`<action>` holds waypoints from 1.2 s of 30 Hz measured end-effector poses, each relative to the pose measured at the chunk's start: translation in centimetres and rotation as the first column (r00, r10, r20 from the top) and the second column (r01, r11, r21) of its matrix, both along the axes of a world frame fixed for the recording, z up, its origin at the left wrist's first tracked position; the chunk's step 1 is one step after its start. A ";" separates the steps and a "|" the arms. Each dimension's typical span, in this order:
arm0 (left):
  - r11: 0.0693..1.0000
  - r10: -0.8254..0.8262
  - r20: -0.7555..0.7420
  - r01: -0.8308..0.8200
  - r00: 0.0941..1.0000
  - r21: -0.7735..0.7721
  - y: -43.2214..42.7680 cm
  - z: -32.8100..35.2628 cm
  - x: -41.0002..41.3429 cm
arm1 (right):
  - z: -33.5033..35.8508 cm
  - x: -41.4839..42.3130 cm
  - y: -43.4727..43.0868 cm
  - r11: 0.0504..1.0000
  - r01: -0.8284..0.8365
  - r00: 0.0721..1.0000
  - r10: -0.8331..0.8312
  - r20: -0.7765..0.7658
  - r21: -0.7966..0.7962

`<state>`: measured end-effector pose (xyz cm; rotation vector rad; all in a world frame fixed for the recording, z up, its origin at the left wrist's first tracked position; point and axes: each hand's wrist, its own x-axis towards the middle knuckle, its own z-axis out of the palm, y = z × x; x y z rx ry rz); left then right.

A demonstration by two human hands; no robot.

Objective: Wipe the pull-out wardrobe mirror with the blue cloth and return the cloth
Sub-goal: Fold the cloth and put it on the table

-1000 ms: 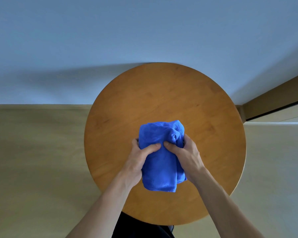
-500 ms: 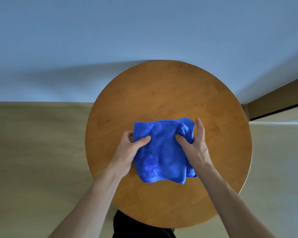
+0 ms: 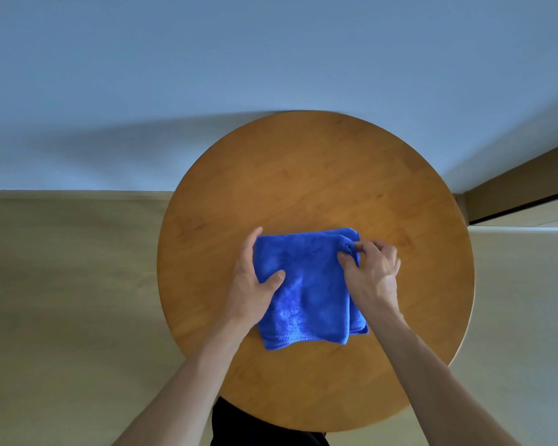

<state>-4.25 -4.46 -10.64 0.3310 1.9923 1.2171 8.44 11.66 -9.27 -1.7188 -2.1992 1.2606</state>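
the cloth (image 3: 306, 284) is a bright, saturated blue all over, with a plain fuzzy pile and a stitched hem of the same blue along its near edge. the round table (image 3: 319, 175) under it is warm orange-brown wood with faint darker grain streaks. the wall (image 3: 207, 75) is pale blue-grey, the floor (image 3: 62, 300) a muted yellowish beige.

A plain room in a home: a round wooden counter (image 3: 316, 175) stands against a pale blue wall (image 3: 207, 75) on a light wood-look floor (image 3: 62, 300).
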 end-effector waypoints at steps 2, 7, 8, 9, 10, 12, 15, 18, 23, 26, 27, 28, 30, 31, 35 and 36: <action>0.999 -0.017 -0.146 0.013 0.989 -0.029 0.2 -0.3 0.2 | 0.5 -0.4 0.1 1.000 0.017 0.998 -0.016 -0.054 0.017; 0.976 -0.095 -0.382 0.011 0.919 -0.218 0.4 -1.1 1.1 | 1.2 -1.9 0.4 1.000 -0.004 0.998 0.005 -0.058 0.012; 0.961 -0.146 -0.432 0.023 0.890 -0.277 0.3 -1.3 1.5 | 1.1 -2.0 0.4 1.000 0.003 0.999 -0.002 -0.049 0.019; 0.943 -0.198 -0.477 0.033 0.856 -0.332 0.1 -1.4 1.9 | 1.0 -2.1 0.4 0.999 0.011 0.999 -0.009 -0.043 0.037; 0.927 -0.241 -0.515 0.039 0.822 -0.372 -0.1 -1.3 2.2 | 0.9 -1.9 0.3 0.998 0.014 0.999 -0.012 -0.041 0.063; 0.912 -0.299 -0.574 0.051 0.762 -0.407 -0.5 -1.3 2.6 | 0.4 -1.2 -0.3 0.994 -0.008 1.000 0.011 -0.024 0.109; 0.873 -0.392 -0.591 0.082 0.705 -0.481 -0.7 -1.5 3.3 | -0.1 0.1 -1.6 0.996 -0.035 0.999 0.034 0.012 0.086; 0.823 -0.483 -0.565 0.128 0.669 -0.553 -0.4 -1.7 3.6 | -0.1 0.4 -1.9 0.997 -0.048 0.998 0.046 0.036 0.061; 0.784 -0.569 -0.583 0.168 0.581 -0.597 0.4 -1.6 2.9 | 0.3 -0.5 -1.0 0.996 -0.066 0.988 0.055 0.146 0.067; 0.761 -0.622 -0.585 0.227 0.521 -0.607 1.4 -1.4 2.1 | 0.4 -0.6 -0.6 0.991 -0.131 0.956 0.123 0.266 0.011; 0.753 -0.635 -0.579 0.244 0.511 -0.611 1.9 -1.3 1.7 | 0.5 -0.6 -0.4 0.989 -0.147 0.949 0.146 0.281 -0.016; 0.749 -0.641 -0.574 0.253 0.509 -0.612 2.3 -1.1 1.2 | 0.5 -0.6 -0.2 0.986 -0.160 0.948 0.164 0.272 -0.039; 0.761 -0.625 -0.571 0.253 0.533 -0.597 3.2 -0.8 0.1 | 0.7 -0.5 0.2 0.984 -0.173 0.964 0.176 0.198 -0.037; 0.774 -0.608 -0.571 0.250 0.552 -0.582 3.5 -0.6 -0.4 | 0.8 -0.4 0.4 0.986 -0.167 0.975 0.166 0.150 -0.005; 0.826 -0.533 -0.597 0.216 0.599 -0.521 4.3 -0.4 -1.4 | 1.1 -0.3 1.0 0.996 -0.072 0.997 0.072 0.003 0.045; 0.839 -0.510 -0.592 0.208 0.624 -0.503 4.3 -0.5 -1.6 | 1.0 -0.4 1.2 0.998 -0.062 0.998 0.062 0.002 0.024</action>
